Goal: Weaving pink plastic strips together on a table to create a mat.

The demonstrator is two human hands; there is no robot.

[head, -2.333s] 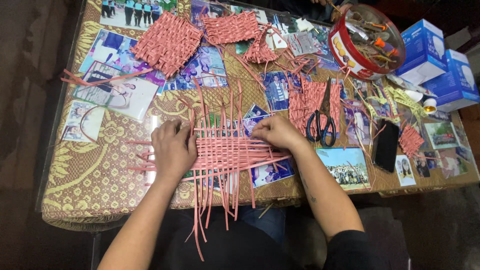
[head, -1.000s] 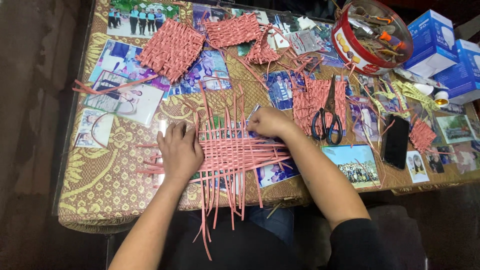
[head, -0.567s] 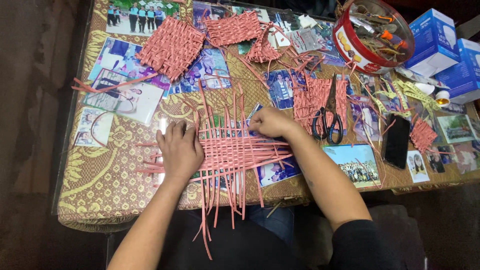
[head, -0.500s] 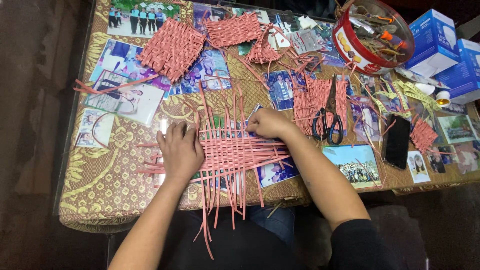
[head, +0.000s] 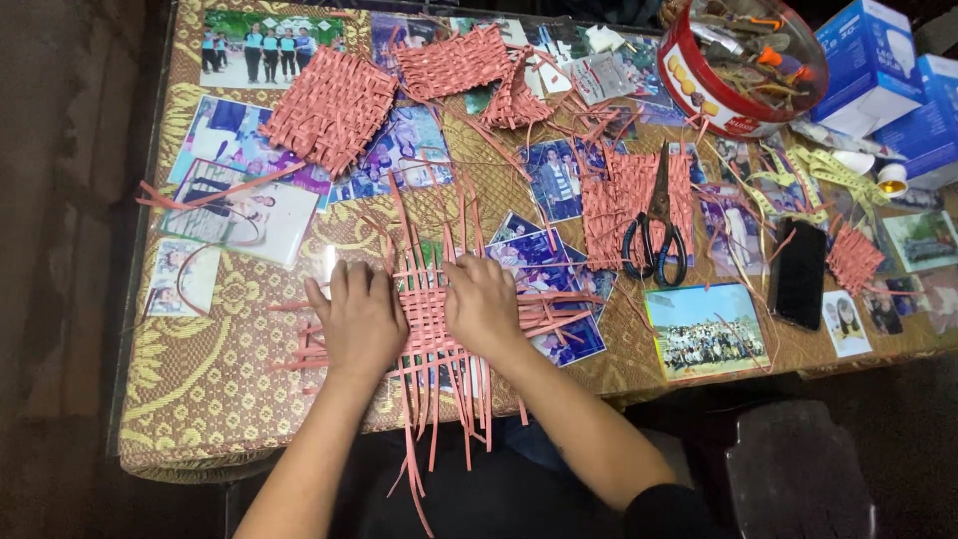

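On the table (head: 200, 399), left hand (head: 361, 321) and right hand (head: 486, 305) press spread-flat on the woven mat (head: 431, 329) (red tin (head: 743, 55) holds odds).

Middle of the half-woven mat of pink paper strips (head: 429, 324) covered by the left hand (head: 357, 321) and right hand (head: 486, 304), both flat on it; weave beneath not visible. Blue-and-white cardboard boxes (head: 878, 70) at upper right cut off by the frame's edge. Contents of the round red tin (head: 738, 100) too jumbled to sort out. Faces in the scattered photo prints (head: 707, 331) too small to make out. Both forearms cut off at the bottom edge.
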